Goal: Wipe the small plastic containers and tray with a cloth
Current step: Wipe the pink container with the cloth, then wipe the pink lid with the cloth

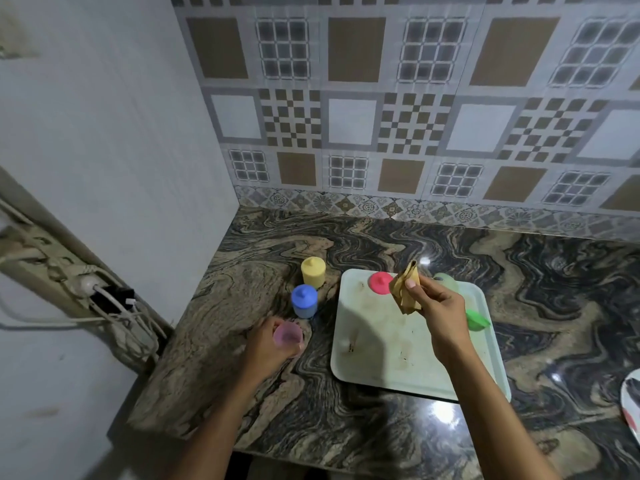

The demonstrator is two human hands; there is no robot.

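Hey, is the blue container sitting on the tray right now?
No, the blue container stands on the countertop left of the tray, beside the yellow container.

Flat on countertop [554, 271], tray [381, 358] — left of it, far container [313, 271] just behind near container [304, 301]. On tray's far edge, loose lid [380, 281]. Left-front of tray, cup [286, 336] in left hand [266, 346].

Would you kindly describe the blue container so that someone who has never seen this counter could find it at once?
Find the pale tray on the swirled stone countertop. Just beyond its left edge stand two small lidded containers, one behind the other. The blue container is the nearer one, in front of the yellow container, and the only blue thing there.
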